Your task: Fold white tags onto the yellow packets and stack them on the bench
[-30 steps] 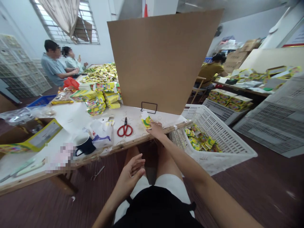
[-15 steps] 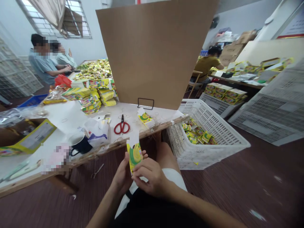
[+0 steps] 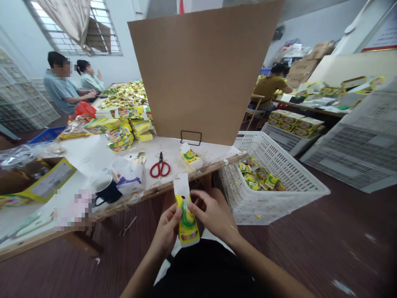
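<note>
A small yellow and green carton (image 3: 187,223) with a white flap standing up at its top is held above my lap, just off the table's front edge. My left hand (image 3: 169,227) pinches its left side, thumb on the printed front. From the right, my right hand (image 3: 211,211) grips the upper part near the dark cut-out, thumb against the front and fingers behind. On the table beyond lie a similar stack of flat cartons (image 3: 190,156) and red-handled scissors (image 3: 160,166).
A white plastic crate (image 3: 279,203) with small yellow packets stands right of my knee. A large brown board (image 3: 204,78) rises from the table. Left are a dark mug (image 3: 108,192), a tissue pack (image 3: 130,178) and bundled cartons (image 3: 120,136). Several people sit farther off.
The carton has moved right and now shows its full front. My right hand has shifted from its lower end up to its upper right side; my left hand still holds the left side.
</note>
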`<state>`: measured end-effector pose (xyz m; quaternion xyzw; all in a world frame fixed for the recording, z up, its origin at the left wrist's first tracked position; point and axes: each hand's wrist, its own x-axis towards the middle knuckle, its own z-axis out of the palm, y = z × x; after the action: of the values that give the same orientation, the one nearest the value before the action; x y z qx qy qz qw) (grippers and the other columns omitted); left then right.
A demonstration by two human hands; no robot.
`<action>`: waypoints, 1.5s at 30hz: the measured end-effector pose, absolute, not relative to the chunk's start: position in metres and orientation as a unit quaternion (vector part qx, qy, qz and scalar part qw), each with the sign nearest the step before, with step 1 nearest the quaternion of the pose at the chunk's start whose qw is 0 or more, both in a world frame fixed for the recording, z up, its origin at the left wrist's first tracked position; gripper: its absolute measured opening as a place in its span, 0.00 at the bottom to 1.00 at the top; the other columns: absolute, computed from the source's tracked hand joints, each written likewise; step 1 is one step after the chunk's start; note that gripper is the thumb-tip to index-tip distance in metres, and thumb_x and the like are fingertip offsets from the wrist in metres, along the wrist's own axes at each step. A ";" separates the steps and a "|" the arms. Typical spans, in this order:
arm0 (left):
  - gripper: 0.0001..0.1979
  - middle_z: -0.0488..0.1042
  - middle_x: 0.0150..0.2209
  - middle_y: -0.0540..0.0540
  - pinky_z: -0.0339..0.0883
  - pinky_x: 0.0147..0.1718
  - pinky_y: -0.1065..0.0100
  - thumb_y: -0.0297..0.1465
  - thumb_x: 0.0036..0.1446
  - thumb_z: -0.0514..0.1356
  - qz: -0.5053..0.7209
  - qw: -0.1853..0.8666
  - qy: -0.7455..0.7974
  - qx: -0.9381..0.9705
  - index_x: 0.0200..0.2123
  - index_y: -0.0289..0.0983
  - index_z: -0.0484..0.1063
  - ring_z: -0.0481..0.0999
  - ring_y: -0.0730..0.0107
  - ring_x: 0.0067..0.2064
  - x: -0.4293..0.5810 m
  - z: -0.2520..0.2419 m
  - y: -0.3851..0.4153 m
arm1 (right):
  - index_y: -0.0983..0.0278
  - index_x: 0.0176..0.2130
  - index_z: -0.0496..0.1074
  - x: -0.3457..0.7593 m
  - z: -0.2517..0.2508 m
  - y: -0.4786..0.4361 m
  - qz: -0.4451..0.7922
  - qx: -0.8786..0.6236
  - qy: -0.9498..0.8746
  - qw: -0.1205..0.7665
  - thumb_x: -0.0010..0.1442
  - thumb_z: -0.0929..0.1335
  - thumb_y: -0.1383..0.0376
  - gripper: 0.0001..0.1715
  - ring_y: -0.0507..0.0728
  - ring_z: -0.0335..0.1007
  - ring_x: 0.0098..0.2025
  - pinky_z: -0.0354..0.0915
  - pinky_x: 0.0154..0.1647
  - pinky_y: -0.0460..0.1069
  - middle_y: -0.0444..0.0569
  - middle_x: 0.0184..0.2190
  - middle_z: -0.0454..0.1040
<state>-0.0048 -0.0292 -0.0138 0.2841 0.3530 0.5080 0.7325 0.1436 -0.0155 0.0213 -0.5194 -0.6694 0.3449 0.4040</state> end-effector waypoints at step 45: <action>0.24 0.67 0.56 0.39 0.65 0.50 0.60 0.30 0.56 0.59 0.463 0.628 0.370 0.504 0.55 0.41 0.57 0.68 0.55 0.56 -0.012 -0.006 -0.034 | 0.61 0.45 0.67 0.155 0.024 -0.009 0.342 -0.527 -0.721 0.291 0.53 0.68 0.67 0.18 0.51 0.65 0.24 0.56 0.24 0.43 0.40 0.22 0.69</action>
<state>-0.0122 -0.0341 -0.0062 0.5040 0.3702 0.4628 0.6284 0.1547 -0.0090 0.0244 -0.5275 -0.7212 0.3424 0.2905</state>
